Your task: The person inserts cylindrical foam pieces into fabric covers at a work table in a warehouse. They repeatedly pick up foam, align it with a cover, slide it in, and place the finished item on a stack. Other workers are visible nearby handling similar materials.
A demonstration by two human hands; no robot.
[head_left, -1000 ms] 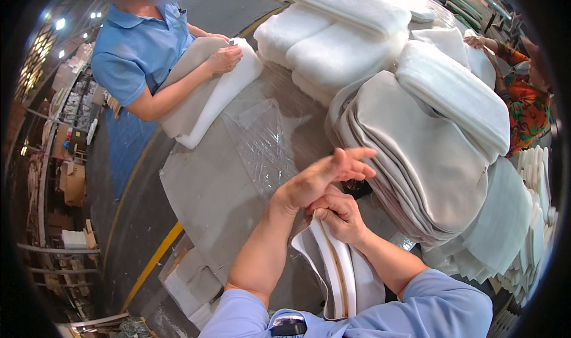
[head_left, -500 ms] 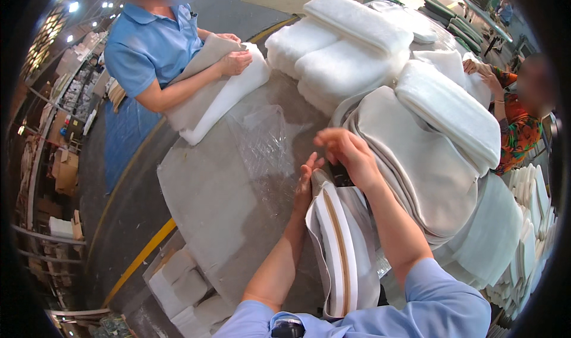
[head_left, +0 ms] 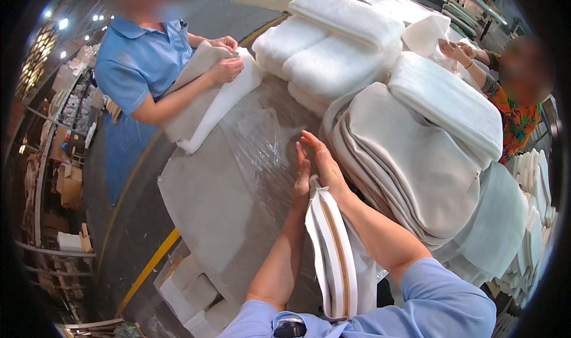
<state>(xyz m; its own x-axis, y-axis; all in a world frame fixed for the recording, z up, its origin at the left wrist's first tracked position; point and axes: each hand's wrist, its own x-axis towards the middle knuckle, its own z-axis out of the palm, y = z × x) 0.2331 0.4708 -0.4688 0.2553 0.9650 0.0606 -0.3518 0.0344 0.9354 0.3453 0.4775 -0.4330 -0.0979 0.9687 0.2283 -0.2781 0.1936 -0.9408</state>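
A light grey padded cushion cover (head_left: pixel 367 272) stands on edge against my body, its white side strip with a brown zipper (head_left: pixel 344 254) facing up. Along its left side, my left hand (head_left: pixel 302 174) is held flat with its fingers straight. Opposite, my right hand (head_left: pixel 326 165) has its fingers stretched out and its palm turned inward. The far end of the cover lies between the two palms and wrists. Neither hand wraps its fingers around it. The inner faces of both palms are partly hidden.
Right of my arm lie stacked grey fabric covers (head_left: pixel 410 153), with white padding (head_left: pixel 446 112) on them and more white padding rolls (head_left: pixel 342 52) behind. Clear plastic film (head_left: pixel 253 141) is on the grey table (head_left: pixel 202 195). One person folds fabric at far left; another handles white sheeting at far right.
My right hand has come left and down, close to my left hand, and the cushion cover's far end is now narrower between them. The person at far right has lifted a white sheet.
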